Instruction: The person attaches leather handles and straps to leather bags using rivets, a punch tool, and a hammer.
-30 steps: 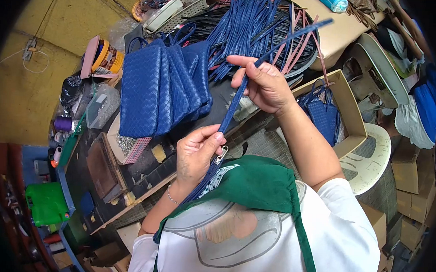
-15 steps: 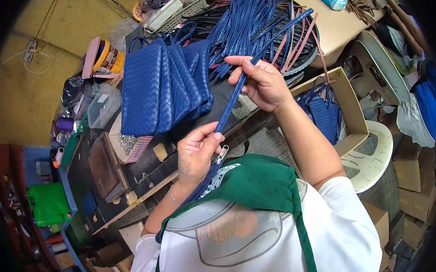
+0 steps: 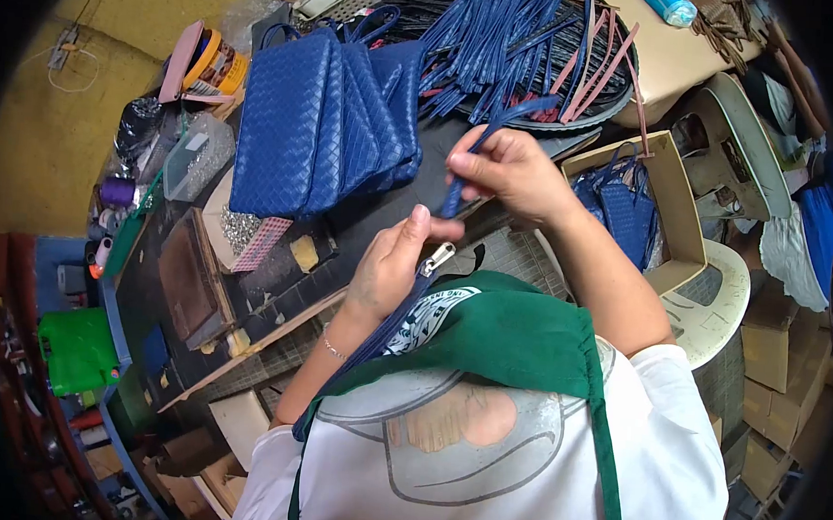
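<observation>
A blue strap (image 3: 512,112) runs down through the pinched fingers of my right hand (image 3: 512,174), its upper end bent over to the right. Its lower part ends near the fingertips of my left hand (image 3: 390,263), which are blurred; whether they grip it is unclear. Just below those fingertips, a metal zipper pull (image 3: 438,258) hangs on a blue zippered piece (image 3: 374,343) that lies against the green apron (image 3: 517,326). Several blue woven pouches (image 3: 282,126) rest on the dark table behind my left hand.
A round tray (image 3: 623,97) holds many blue, black and pink straps. Blue pouches fill a cardboard box (image 3: 687,218) at the right, beside a pale plastic chair (image 3: 715,309). A box of small metal parts (image 3: 241,227) sits on the table's left side.
My hands have come closer together, and the strap, straight before, now bends over at its top. My right hand has moved slightly down and right. The whole view has shifted a little.
</observation>
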Motion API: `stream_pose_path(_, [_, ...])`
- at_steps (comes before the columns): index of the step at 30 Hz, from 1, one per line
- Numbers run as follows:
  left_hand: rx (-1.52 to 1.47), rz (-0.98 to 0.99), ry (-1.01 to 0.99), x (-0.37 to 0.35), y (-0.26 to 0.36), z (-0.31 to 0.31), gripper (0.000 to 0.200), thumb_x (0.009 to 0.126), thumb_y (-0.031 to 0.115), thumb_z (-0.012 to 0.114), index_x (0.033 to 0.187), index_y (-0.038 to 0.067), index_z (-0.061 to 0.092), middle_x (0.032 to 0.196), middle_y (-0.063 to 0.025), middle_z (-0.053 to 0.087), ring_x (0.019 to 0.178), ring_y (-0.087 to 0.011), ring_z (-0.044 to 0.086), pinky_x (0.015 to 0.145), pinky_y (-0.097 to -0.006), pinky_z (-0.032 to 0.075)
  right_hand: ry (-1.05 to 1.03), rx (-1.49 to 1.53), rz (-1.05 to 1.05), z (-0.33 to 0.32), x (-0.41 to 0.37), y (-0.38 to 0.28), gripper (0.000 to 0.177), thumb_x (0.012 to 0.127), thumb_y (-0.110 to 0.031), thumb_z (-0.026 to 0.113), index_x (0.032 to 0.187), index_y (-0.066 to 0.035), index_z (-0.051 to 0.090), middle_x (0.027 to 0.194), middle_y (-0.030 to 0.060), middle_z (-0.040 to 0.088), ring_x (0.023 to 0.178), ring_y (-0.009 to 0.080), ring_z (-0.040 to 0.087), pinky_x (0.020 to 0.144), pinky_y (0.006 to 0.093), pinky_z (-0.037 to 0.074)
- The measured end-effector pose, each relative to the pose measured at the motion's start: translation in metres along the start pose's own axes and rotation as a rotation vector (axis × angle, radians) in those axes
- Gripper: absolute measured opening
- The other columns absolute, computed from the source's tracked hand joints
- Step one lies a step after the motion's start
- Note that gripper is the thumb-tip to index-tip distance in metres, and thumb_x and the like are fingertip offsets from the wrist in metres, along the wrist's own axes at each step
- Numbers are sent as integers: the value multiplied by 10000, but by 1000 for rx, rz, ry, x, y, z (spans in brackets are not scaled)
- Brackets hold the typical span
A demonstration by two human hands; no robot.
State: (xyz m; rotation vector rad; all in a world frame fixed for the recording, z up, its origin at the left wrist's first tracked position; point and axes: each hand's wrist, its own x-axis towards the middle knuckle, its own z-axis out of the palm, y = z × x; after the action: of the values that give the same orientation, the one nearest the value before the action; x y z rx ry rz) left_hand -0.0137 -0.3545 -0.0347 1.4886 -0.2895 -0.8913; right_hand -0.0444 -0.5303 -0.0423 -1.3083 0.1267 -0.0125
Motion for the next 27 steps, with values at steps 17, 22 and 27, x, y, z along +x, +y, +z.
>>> stream_pose_path(17, [111, 171, -53, -23, 5, -19, 171, 778, -20, 524, 947, -45, 516, 870, -106, 587, 828, -139, 577, 737, -216, 461, 63, 280, 25, 32, -20, 5, 192, 757, -52, 587, 896, 6, 468, 693, 53, 562, 596, 94, 569, 514, 165, 455])
stream_pose_path(22, [140, 160, -52, -25, 8, -18, 172, 781, -9, 526, 948, -43, 511, 883, -104, 584, 825, -126, 571, 737, -213, 453, 69, 148, -39, 36, -24, -1, 172, 740, -14, 591, 865, 7, 474, 669, 53, 558, 586, 87, 562, 501, 169, 460])
stream_pose_path(27, [156, 185, -74, -26, 6, -20, 179, 785, 4, 528, 957, -40, 508, 884, -89, 584, 806, -114, 566, 733, -213, 448, 63, 167, -64, 38, -24, -1, 161, 738, -4, 590, 850, 11, 476, 656, 47, 553, 592, 88, 563, 512, 175, 468])
